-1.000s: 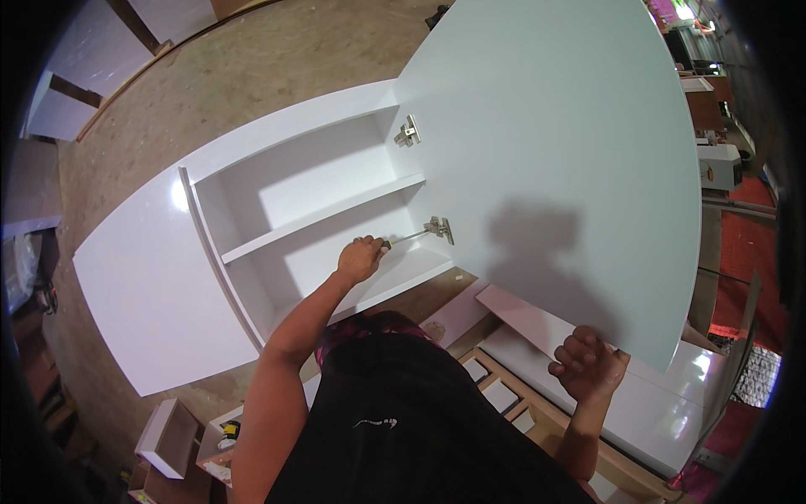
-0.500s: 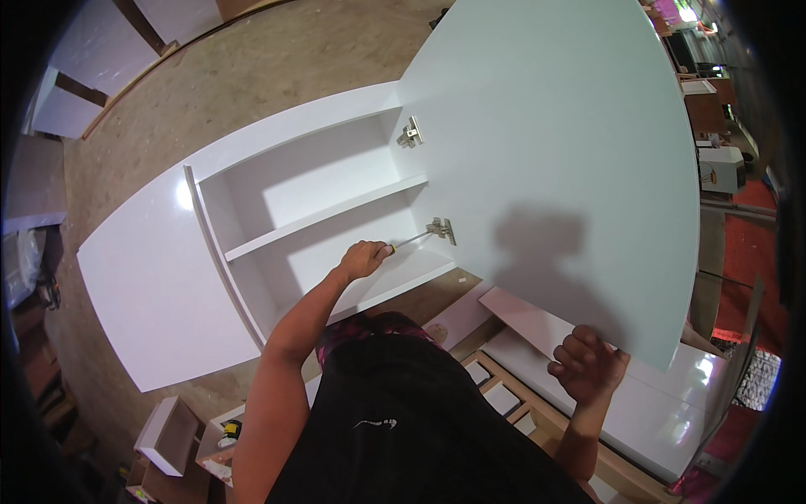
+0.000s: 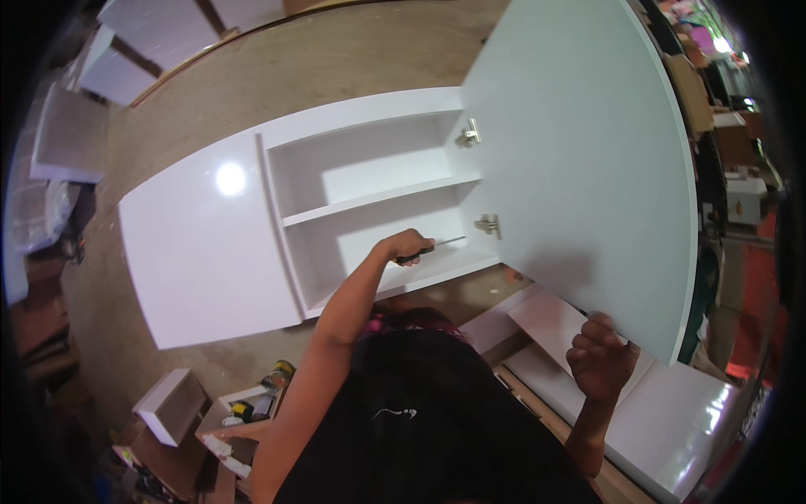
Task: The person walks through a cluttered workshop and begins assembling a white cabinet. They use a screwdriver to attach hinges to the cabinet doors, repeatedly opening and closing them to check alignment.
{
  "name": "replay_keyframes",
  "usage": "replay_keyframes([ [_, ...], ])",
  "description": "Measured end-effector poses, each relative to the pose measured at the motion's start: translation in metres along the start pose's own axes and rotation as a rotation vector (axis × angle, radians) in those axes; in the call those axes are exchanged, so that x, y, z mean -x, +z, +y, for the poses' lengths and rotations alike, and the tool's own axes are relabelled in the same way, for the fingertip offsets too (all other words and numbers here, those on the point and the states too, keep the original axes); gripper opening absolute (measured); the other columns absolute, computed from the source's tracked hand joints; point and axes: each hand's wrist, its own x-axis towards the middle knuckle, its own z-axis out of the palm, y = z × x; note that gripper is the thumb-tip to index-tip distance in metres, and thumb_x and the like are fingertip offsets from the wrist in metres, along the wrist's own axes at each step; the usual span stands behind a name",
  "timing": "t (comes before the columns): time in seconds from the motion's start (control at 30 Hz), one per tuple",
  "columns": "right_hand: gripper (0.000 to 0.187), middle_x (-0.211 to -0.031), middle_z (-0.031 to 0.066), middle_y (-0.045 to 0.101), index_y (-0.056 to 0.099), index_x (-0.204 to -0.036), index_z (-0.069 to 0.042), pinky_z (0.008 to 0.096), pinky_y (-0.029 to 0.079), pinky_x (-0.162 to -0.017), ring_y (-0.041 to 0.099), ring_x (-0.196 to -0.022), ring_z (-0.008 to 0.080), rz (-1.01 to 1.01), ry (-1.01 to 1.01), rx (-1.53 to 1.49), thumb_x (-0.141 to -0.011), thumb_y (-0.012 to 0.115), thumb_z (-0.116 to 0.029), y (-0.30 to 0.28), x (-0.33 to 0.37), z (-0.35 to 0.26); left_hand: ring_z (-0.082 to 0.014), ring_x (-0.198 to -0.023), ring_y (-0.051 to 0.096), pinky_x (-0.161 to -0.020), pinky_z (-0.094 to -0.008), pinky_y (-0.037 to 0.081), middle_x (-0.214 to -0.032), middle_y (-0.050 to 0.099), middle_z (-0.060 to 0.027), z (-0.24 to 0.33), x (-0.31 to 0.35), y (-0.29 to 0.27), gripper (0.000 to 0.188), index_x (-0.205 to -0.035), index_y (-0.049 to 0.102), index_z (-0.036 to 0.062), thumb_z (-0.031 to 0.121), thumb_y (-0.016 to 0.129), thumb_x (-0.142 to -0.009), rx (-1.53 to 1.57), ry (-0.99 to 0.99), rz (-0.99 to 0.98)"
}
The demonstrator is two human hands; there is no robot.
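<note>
My left hand (image 3: 408, 244) is closed around the dark handle of a screwdriver (image 3: 451, 241), over the lower compartment of a white cabinet (image 3: 281, 185). The screwdriver's thin shaft points right, its tip short of the lower metal hinge (image 3: 487, 224). A second hinge (image 3: 468, 134) sits farther up the same side. Both hinges are at the joint with a large pale cabinet door (image 3: 588, 151), which stands open on the right. At the door's near edge, my right hand (image 3: 601, 359) has its fingers curled against it, gripping the edge.
A closed white door (image 3: 201, 244) covers the cabinet's left part. A shelf (image 3: 382, 200) divides the open part. At lower left are a small white box (image 3: 172, 406) and an open box (image 3: 220, 420) holding tools. White panels (image 3: 663, 428) lie at lower right.
The screwdriver's tip has come away from the lower hinge, back toward me. The whole view has shifted, so the cabinet appears farther right. My right hand stays at the door's edge.
</note>
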Motion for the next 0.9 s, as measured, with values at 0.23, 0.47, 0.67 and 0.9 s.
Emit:
replay_keyframes([
  [0.23, 0.021, -0.095, 0.0015, 0.054, 0.049, -0.109, -0.007, 0.0390, 0.042, -0.094, 0.057, -0.094, 0.0154, 0.008, 0.195, -0.296, -0.090, 0.056, -0.013, 0.006, -0.008, 0.101, -0.0102, -0.039, 0.048, -0.035, -0.0245, 0.038, -0.055, 0.054, -0.0032, -0.077, 0.231, 0.003, 0.041, -0.089, 0.062, 0.0031, 0.040, 0.047, -0.098, 0.327, 0.165, 0.056],
  [0.47, 0.043, -0.123, 0.0086, 0.054, 0.044, -0.129, -0.007, 0.0462, 0.037, -0.101, 0.051, -0.115, 0.0266, 0.169, 0.323, 0.100, -0.092, 0.058, -0.024, -0.032, -0.073, 0.273, -0.0121, -0.042, 0.050, -0.039, -0.0251, 0.038, -0.056, 0.054, -0.0044, -0.237, 0.423, 0.028, 0.044, -0.099, 0.058, 0.0008, 0.041, 0.042, -0.099, 0.514, 0.076, 0.389],
  [0.67, 0.040, -0.119, 0.0089, 0.054, 0.046, -0.124, -0.006, 0.0423, 0.040, -0.096, 0.050, -0.114, 0.0246, 0.289, 0.434, 0.182, -0.091, 0.062, -0.022, -0.124, -0.135, 0.356, -0.0138, -0.041, 0.048, -0.040, -0.0265, 0.039, -0.056, 0.052, -0.0039, -0.383, 0.490, 0.082, 0.051, -0.105, 0.057, 0.0010, 0.049, 0.041, -0.097, 0.903, 0.022, 0.740],
  [0.9, 0.068, -0.143, 0.0207, 0.029, 0.027, -0.138, 0.001, 0.0466, 0.035, -0.105, 0.038, -0.128, 0.0342, 0.513, 0.397, 0.252, -0.087, 0.066, -0.018, -0.175, -0.171, 0.393, -0.0140, -0.044, 0.050, -0.040, -0.0275, 0.041, -0.059, 0.055, -0.0018, -0.450, 0.481, 0.138, 0.044, -0.094, 0.059, 0.0067, 0.046, 0.041, -0.098, 1.204, -0.056, 0.743],
])
